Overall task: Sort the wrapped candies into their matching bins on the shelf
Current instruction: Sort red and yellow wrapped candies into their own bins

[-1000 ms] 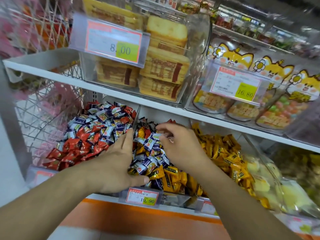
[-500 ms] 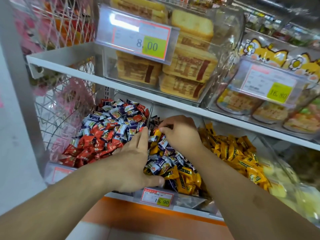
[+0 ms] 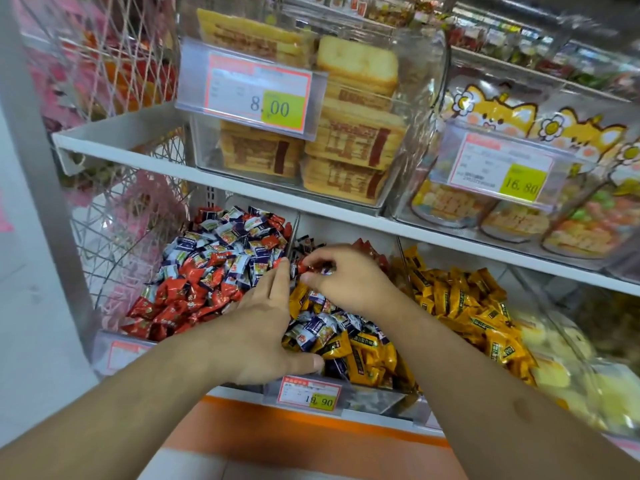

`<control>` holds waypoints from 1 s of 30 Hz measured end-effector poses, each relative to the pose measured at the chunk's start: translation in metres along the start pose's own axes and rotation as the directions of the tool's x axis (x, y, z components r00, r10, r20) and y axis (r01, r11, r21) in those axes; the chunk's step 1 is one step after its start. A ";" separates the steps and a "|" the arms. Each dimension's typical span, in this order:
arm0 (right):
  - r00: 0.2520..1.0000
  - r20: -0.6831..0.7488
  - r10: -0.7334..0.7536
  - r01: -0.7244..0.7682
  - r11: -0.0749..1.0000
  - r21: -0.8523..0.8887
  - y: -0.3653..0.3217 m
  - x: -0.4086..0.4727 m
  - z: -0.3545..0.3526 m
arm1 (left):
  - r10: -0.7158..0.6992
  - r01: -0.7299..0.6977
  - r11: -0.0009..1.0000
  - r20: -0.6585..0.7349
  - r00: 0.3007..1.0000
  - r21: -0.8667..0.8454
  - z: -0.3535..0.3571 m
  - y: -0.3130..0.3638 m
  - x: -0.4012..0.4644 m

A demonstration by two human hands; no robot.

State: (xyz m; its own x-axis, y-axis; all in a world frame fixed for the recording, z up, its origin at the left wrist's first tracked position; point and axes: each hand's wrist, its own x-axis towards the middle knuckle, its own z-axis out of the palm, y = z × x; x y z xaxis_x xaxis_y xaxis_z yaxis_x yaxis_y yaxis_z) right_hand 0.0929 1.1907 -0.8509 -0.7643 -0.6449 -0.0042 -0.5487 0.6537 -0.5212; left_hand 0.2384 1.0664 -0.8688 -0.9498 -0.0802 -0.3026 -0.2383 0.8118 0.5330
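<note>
Over the middle bin [image 3: 367, 398], right hand [image 3: 346, 278] pinching one red candy [image 3: 306, 266]; left hand [image 3: 263, 327] spread flat, empty

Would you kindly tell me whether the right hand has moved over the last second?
Yes. The right hand has shifted left, toward the divider between the left and middle bins, where it pinches a red candy.

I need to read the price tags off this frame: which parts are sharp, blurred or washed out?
Head view: the 8.00 tag and 19.90 tag read clearly; the lower-left tag is blurred; the right edge smears near the pale yellow candies; straight shelves bow.
</note>
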 end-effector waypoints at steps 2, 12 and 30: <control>0.996 0.087 -0.003 0.006 0.999 -0.035 -0.001 0.000 0.004 | 0.005 -0.005 1.000 -0.004 1.000 0.002 0.000 -0.001 0.001; 0.978 -0.208 -0.023 0.052 0.989 0.138 -0.005 -0.025 -0.009 | 0.011 -0.011 1.000 -0.017 1.000 0.004 -0.001 -0.003 0.000; 0.876 -0.443 0.188 -0.286 0.944 -0.166 0.091 -0.152 -0.072 | 0.458 -0.338 0.868 -0.322 0.829 0.364 0.003 0.034 0.005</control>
State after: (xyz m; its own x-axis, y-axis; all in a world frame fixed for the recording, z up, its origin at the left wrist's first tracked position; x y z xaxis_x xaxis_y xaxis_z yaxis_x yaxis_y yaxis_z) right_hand 0.1345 1.3771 -0.8360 -0.9231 -0.2668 0.2768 -0.3553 0.8671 -0.3490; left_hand 0.2266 1.0956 -0.8545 -0.9615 0.1190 0.2479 0.1880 0.9423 0.2771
